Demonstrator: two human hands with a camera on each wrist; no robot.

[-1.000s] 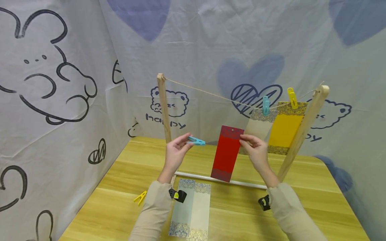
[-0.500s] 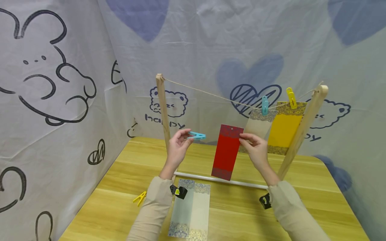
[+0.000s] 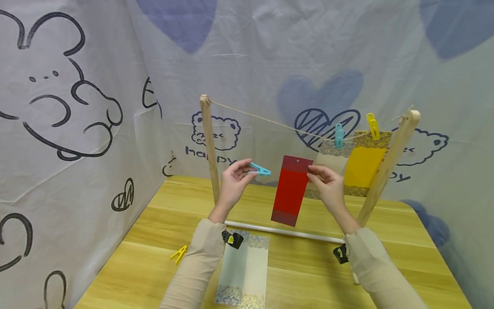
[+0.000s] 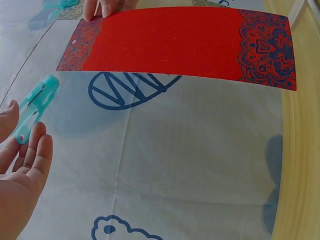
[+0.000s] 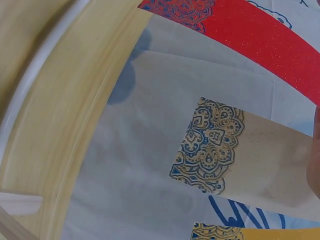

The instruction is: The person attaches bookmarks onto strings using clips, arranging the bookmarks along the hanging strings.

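Observation:
My left hand point(image 3: 234, 182) pinches a light blue clothespin point(image 3: 260, 169) between thumb and fingers, its nose toward the right. In my right hand point(image 3: 328, 184) the upper right edge of a red card point(image 3: 292, 191) is pinched. This card has a patterned band at each end and a small hole near its top, and it hangs in front of and below the string point(image 3: 262, 116). In the left wrist view, the clothespin point(image 4: 37, 107) is close to the holed end of the red card point(image 4: 170, 42). Behind the right hand, a cream card point(image 3: 332, 161) hangs under another blue clothespin point(image 3: 339, 136).
A yellow card point(image 3: 365, 165) hangs from a yellow clothespin point(image 3: 373, 126) near the right wooden post point(image 3: 390, 167). The left post point(image 3: 210, 146) and a white bar point(image 3: 285, 231) complete the rack. Pale blue point(image 3: 233, 266) and cream cards point(image 3: 256, 266) and a yellow clothespin point(image 3: 179, 254) lie on the table.
My left hand has risen and moved right with the blue clothespin, closer to the red card. The right hand has lifted the red card slightly, clear of the white bar in the head view.

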